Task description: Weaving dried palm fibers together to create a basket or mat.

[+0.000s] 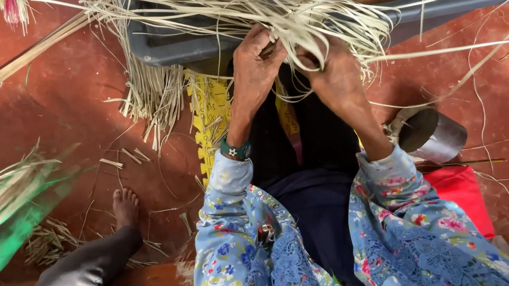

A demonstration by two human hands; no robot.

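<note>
1. The step in hand looks like sorting or plaiting: both hands work in a thick bundle of pale straw strips (290, 11) that fans out above and to both sides of them, over a grey bench (192, 41) just beyond the fingers.
2. The left hand (256, 66) is curled shut around a few strips, fingers pinched at the top, wrist bent upward, a green bracelet (235, 150) just below it.
3. The right hand (330, 70) is closed on a hank of strips too, knuckles up, touching the left hand at the fingertips.
4. In my judgement, the next move calls for keeping tension on the gripped strips while one is separated, without letting the loose ends tangle.
5. Below the hands lies a yellow mat (209, 113); right of the right forearm stands a metal cup (427, 135) near a red cloth (461, 193).
6. Well to the left, another person's bare foot (125, 205) rests on the red floor (59, 114) among cut scraps.
</note>
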